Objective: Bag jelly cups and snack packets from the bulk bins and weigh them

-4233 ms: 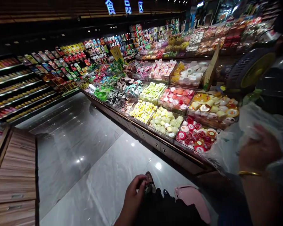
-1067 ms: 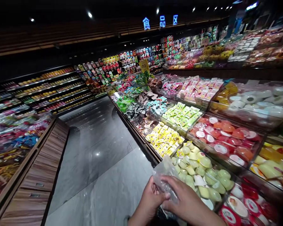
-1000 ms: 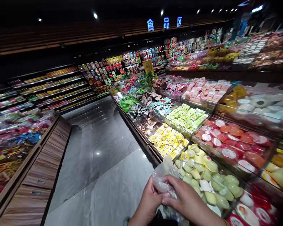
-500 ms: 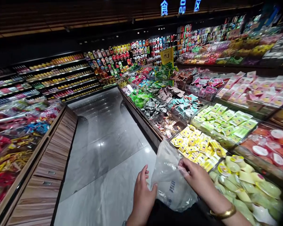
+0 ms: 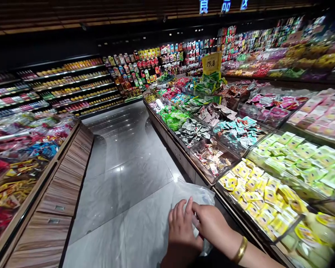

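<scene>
A thin clear plastic bag (image 5: 194, 191) is bunched between my two hands, low in the middle of the head view. Its loose top spreads out beyond my fingers, and some film shows below them. My left hand (image 5: 182, 227) lies over the bag from the left, its fingers bent around the film. From the right, my right hand (image 5: 212, 223) grips the same bag, with its fingers partly hidden behind the left hand. A gold bangle (image 5: 241, 250) sits on the right wrist. Yellow packets (image 5: 257, 190) lie in the bin to the right of my hands.
A long display counter (image 5: 181, 152) with bins of wrapped snacks runs along my right. On the left stands a wood-fronted counter (image 5: 60, 186) of bagged goods. Grey tiled floor (image 5: 120, 178) stretches between them to shelves (image 5: 80, 85). A yellow price sign (image 5: 211, 63) rises above the bins.
My hands have come together on the plastic bag, the right one moving left; the left was apart with its fingers spread. The bag is now bunched. The view has shifted slightly.
</scene>
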A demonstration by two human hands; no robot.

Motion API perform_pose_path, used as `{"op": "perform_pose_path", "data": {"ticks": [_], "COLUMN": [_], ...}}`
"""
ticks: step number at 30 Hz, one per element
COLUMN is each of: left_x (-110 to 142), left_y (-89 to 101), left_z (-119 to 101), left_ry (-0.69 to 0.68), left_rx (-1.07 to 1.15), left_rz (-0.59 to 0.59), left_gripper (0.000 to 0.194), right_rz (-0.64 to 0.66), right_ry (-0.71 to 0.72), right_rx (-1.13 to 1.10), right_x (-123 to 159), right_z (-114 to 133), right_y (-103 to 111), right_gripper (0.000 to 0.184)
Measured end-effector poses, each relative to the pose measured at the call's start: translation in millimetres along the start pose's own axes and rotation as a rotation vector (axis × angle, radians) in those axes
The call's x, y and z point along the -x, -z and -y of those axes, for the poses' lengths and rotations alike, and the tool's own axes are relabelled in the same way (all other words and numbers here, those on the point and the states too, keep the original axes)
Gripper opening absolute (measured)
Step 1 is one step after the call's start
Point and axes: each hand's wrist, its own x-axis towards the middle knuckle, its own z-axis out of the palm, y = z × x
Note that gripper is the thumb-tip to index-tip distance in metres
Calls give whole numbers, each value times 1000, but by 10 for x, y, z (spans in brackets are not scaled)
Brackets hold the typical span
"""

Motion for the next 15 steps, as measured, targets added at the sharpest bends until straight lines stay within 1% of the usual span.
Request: {"op": "perform_pose_path", "data": {"ticks": [2,3,6,8,10,11,13,15], "left_x": [-178,-284,-647,-914,-1192,-1332,-1600,-1842], "left_y": [-43,-39,62,151,204,210,196,179], "left_z": [83,136,301,373,389,378,326,251], "left_ry": [35,51,91,128,193,244,396,582], "left_rx": [59,70,27,5,52,105,290,568], "left_rz": [-59,-87,-133,-165,-171,-151,-70,-12], "left_gripper": [79,74,59,42,19,12,18,23], "right_rz": [22,30,18,1,-13,-18,-23,-11], "right_ry": [21,24,15,14,12,10,-4,-27], "right_rx": [21,34,73,70,52,39,13,-2], "right_x": [-218,-329,-668,-900,-1137,-1256,-1484,-1689], "right_z": [-40,-82,-296,-477,-651,-732,-885,-1052], "right_y": [-4,5,103,229,381,460,609,732], "right_gripper": [31,29,20,18,17,18,20,24]}}
